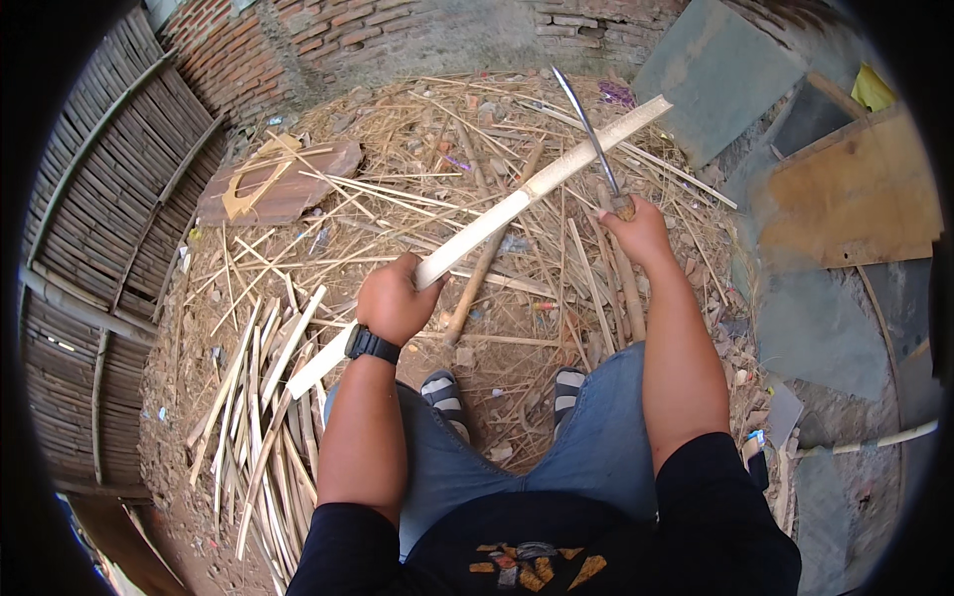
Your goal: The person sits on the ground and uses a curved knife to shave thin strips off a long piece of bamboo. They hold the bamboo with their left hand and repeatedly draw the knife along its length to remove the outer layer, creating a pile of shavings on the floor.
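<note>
Bamboo strip point(487, 226) looks light, stiff, splintery; hold its near half. Our left hand point(394, 300) clasps it, right hand point(639, 230) the knife point(573, 98).

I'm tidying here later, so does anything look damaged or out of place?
Yes. At lower left, long pale bamboo strips sprawl at uneven angles rather than stacked. Farther back, a ragged tan cut-out board lies askew on a flat brown sheet. The red brick wall behind has rough, uneven gaps.

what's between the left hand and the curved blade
In the head view, a pale bamboo strip spans that stretch, from the left hand to where the curved blade crosses it in the picture.
</note>
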Action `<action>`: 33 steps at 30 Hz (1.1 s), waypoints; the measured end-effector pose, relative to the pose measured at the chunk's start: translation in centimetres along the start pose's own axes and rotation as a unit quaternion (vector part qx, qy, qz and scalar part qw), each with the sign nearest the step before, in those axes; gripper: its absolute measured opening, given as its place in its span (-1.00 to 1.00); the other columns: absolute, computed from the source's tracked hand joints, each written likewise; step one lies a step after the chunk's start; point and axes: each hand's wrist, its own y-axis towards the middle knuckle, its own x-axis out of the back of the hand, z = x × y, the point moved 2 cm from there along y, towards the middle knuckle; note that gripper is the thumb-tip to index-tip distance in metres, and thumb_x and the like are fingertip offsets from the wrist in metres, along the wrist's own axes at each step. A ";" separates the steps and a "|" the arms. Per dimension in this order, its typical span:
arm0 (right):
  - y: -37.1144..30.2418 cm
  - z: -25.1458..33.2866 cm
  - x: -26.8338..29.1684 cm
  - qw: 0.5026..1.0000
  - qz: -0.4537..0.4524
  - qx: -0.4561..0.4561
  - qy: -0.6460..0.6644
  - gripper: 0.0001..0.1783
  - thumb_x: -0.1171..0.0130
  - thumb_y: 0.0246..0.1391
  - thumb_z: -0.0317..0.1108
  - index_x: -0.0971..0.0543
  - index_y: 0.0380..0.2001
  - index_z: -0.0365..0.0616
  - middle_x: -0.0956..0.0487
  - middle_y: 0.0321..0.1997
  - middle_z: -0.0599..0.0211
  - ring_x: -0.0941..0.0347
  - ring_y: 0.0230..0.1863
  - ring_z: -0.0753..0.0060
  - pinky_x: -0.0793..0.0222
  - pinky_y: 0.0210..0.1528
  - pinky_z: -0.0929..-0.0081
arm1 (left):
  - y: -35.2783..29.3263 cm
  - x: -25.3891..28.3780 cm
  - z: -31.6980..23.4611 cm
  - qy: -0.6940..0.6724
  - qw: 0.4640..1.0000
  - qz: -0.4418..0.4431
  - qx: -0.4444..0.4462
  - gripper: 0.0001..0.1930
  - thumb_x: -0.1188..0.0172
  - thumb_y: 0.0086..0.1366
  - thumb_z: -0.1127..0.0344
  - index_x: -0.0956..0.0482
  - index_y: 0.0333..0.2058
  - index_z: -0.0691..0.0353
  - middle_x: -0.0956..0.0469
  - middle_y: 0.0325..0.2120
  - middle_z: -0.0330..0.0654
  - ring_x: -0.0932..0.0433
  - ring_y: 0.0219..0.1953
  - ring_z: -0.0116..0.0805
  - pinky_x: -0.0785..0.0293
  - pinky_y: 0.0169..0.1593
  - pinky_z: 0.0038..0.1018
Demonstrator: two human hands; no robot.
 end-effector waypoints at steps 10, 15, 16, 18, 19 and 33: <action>-0.3 1.6 -1.1 0.996 0.065 0.060 -0.003 -0.37 -0.45 0.08 -0.01 -0.63 0.08 -0.26 -0.72 -0.07 -0.08 -0.67 0.01 -0.04 -0.50 0.12 0.14 | 0.0 -0.1 0.7 0.001 1.000 -0.005 0.022 -0.59 -0.47 0.22 -0.02 -0.63 -0.36 0.25 -0.63 -0.55 0.05 -0.65 -0.48 0.06 -0.53 -0.36 -0.14; 0.6 -0.7 0.0 0.997 0.047 0.061 -0.008 -0.34 -0.45 0.08 0.01 -0.62 0.08 -0.32 -0.72 -0.05 -0.10 -0.67 0.01 -0.06 -0.51 0.12 0.14 | 0.2 1.0 1.5 -0.017 1.000 -0.009 0.018 -0.62 -0.49 0.22 0.04 -0.63 -0.38 0.27 -0.61 -0.58 0.04 -0.62 -0.53 -0.01 -0.51 -0.39 -0.20; 0.6 -1.0 0.1 0.999 0.033 0.042 0.000 -0.34 -0.45 0.08 0.00 -0.62 0.08 -0.31 -0.72 -0.05 -0.11 -0.67 0.01 -0.08 -0.51 0.12 0.13 | 0.3 1.0 1.8 -0.007 1.000 -0.019 0.005 -0.63 -0.49 0.22 0.07 -0.62 -0.40 0.28 -0.61 -0.59 0.04 -0.61 -0.55 -0.04 -0.49 -0.40 -0.22; -0.1 0.5 0.8 1.000 0.005 0.007 0.016 -0.34 -0.45 0.09 0.00 -0.62 0.09 -0.30 -0.72 -0.06 -0.12 -0.67 0.01 -0.11 -0.51 0.13 0.12 | 0.3 1.0 1.8 -0.013 1.000 -0.017 0.010 -0.62 -0.49 0.22 0.06 -0.62 -0.41 0.28 -0.61 -0.59 0.04 -0.61 -0.55 -0.02 -0.49 -0.40 -0.21; -0.3 1.2 0.7 0.999 0.025 0.021 0.004 -0.35 -0.44 0.09 -0.01 -0.62 0.09 -0.29 -0.71 -0.06 -0.13 -0.67 0.01 -0.11 -0.51 0.13 0.12 | 0.3 1.1 1.8 -0.017 1.000 -0.015 0.013 -0.62 -0.49 0.22 0.06 -0.61 -0.41 0.28 -0.61 -0.59 0.05 -0.61 -0.55 -0.01 -0.49 -0.40 -0.21; 0.5 -0.2 -0.2 0.998 0.037 -0.008 0.049 -0.36 -0.44 0.11 -0.07 -0.59 0.07 -0.39 -0.72 -0.07 -0.05 -0.67 -0.02 0.02 -0.51 0.11 0.16 | 0.1 0.9 0.6 0.033 0.999 -0.019 0.002 -0.57 -0.50 0.20 0.00 -0.57 -0.45 0.26 -0.60 -0.60 0.04 -0.61 -0.53 0.08 -0.49 -0.40 -0.15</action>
